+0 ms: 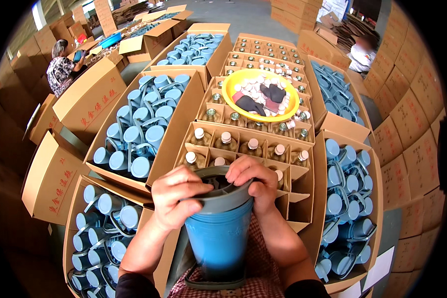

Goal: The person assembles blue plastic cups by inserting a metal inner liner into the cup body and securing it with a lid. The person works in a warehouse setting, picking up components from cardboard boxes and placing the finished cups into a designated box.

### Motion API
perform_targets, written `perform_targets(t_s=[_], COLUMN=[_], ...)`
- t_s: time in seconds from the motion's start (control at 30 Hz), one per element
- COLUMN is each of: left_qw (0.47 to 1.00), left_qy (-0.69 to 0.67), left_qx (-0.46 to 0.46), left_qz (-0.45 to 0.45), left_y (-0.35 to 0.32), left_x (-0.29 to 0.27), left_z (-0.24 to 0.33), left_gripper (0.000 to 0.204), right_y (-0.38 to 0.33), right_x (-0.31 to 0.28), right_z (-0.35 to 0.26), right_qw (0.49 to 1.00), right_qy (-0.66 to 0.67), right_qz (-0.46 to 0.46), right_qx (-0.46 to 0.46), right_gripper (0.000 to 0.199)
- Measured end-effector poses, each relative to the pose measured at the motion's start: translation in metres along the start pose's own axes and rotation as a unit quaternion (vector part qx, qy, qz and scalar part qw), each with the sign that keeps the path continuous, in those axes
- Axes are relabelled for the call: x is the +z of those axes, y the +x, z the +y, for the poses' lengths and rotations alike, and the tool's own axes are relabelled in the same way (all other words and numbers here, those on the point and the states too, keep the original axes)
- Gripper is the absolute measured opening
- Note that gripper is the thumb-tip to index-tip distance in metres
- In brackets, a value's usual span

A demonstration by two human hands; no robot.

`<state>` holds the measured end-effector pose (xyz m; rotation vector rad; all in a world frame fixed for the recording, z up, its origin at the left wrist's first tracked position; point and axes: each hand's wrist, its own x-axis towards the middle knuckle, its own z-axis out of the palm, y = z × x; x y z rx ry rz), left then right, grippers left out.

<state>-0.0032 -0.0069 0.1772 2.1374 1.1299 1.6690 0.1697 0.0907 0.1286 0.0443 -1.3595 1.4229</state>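
Observation:
A blue plastic thermos casing (218, 233) with a wide grey collar stands upright in front of my body. My left hand (176, 193) grips the collar on its left side, thumb outside and fingers hooked over the rim. On the right side my right hand (256, 181) curls over the same rim. The casing's mouth is dark, and what my fingertips touch inside it is hard to make out. Just beyond is a divided carton (305, 198) of glass liners, several topped with pale caps (226, 137). A grey handle (216, 285) shows at the casing's lower end.
A yellow basin (228, 97) of pale caps and dark gloves rests on the liner cartons. Cartons of blue thermos parts (154, 136) flank me left and right (350, 188). Stacked cartons (412, 149) line the right side. Two people (62, 69) are farther back.

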Motion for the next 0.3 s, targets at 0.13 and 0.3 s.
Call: perform_targets(t_s=[0.13,0.3], left_qw=[0.995,0.994], left_qy=[-0.009,0.065], left_qx=[-0.094,0.067], left_qz=[0.009,-0.059], left_y=[0.009,0.008], left_x=[-0.001,-0.001], left_z=[0.007,0.002], left_gripper=[0.037,0.039], right_y=[0.012,-0.003], right_x=[-0.002,-0.002], right_z=[-0.006,-0.006], right_qw=[0.999,0.999], right_qy=[-0.009,0.0], right_qz=[0.008,0.007], right_qx=[0.03,-0.045], right_gripper=[0.042,0.041])
